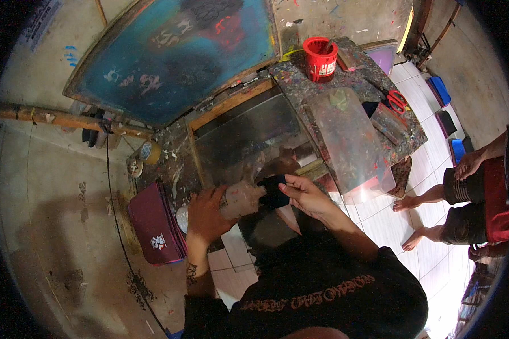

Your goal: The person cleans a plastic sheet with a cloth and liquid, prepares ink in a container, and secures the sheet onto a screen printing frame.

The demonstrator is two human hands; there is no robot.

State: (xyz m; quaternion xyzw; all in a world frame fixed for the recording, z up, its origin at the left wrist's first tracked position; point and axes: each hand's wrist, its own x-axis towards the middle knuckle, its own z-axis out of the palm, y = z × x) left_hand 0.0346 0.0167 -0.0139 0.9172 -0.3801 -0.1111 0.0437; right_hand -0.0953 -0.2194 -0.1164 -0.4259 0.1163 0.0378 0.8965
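Note:
My left hand (205, 214) is wrapped round a cloudy, see-through plastic bottle (240, 200), tilted with its neck toward the right. In my right hand (305, 196) a black cloth (272, 191) is pinched between thumb and fingers, right at the neck of the bottle. Whether the cloth touches the bottle's mouth cannot be made out. Both hands are over the near edge of a glass pane (237, 133), which is set in a wooden frame (232, 104) and reflects the scene.
A large blue-stained screen frame (175, 68) leans at the back. On the paint-spattered bench stand a red bucket (320, 59), red-handled scissors (397, 101) and a translucent sheet (345, 133). Maroon folded pieces (151, 226) lie at left. Another person's legs (464, 195) are at right.

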